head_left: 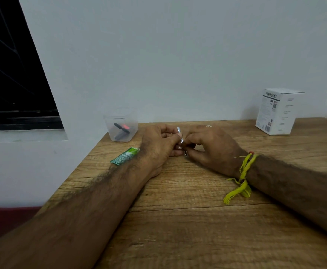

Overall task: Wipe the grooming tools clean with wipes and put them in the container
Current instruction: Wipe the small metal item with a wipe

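**Both hands on 1 metal tool at the middle of the table**

Forearms come in from the bottom corners, both bare and lying across the wooden table (178, 220). A yellow thread band (243, 177) is tied round the right wrist, its loose ends trailing on the wood.

Further in, the 2 hands meet near the table's middle. The left hand (158, 144) has its fingers curled and its thumb pressed against a thin silver grooming tool (180, 135), which stands tilted, its upper tip poking out above the fingers. The right hand (209, 146) pinches the lower part of the same tool with curled fingertips. Something small and white shows between the fingertips at the tool's shaft; whether it is a wipe cannot be told. A ring (209, 126) sits on 1 finger of the right hand.

Just beside the left wrist, on the wood, lies a green sachet (125, 156), partly hidden by the arm. Beyond it, at the table's far left corner, stands a clear plastic container (121, 125) with a black tool (121, 131) and something red inside. At the far right, well apart from the hands, stands a white box (278, 111) with printed text, close to the pale wall (178, 55). A dark window (9, 74) fills the upper left.
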Available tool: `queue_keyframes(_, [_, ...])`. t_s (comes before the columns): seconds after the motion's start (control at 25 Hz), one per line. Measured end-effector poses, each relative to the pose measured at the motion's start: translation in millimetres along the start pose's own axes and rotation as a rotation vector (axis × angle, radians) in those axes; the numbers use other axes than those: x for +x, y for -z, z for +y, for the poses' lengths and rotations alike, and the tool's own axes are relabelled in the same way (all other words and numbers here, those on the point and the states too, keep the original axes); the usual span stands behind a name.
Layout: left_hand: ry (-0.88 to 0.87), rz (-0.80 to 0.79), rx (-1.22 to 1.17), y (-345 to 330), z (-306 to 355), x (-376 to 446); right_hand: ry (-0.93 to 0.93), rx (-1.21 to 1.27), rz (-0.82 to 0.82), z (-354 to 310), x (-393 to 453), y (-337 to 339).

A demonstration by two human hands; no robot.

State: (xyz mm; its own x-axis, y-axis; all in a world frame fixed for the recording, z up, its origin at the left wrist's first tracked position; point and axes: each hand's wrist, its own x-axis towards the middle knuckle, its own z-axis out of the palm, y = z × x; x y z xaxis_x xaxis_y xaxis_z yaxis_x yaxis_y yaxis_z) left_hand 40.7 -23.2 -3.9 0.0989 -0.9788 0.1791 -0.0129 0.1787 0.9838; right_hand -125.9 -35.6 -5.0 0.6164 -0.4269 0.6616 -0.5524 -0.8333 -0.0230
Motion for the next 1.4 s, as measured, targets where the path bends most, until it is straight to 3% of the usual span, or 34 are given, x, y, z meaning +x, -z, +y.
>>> queue_keyframes(0.92, [-0.014,-0.003,0.042,-3,5,-4,0.027,0.059,-0.147,4,-9,10])
queue_keyframes(1.4, [-0.025,0.01,0.072,-3,4,-2,-0.096,0.112,-0.187,7,-8,10])
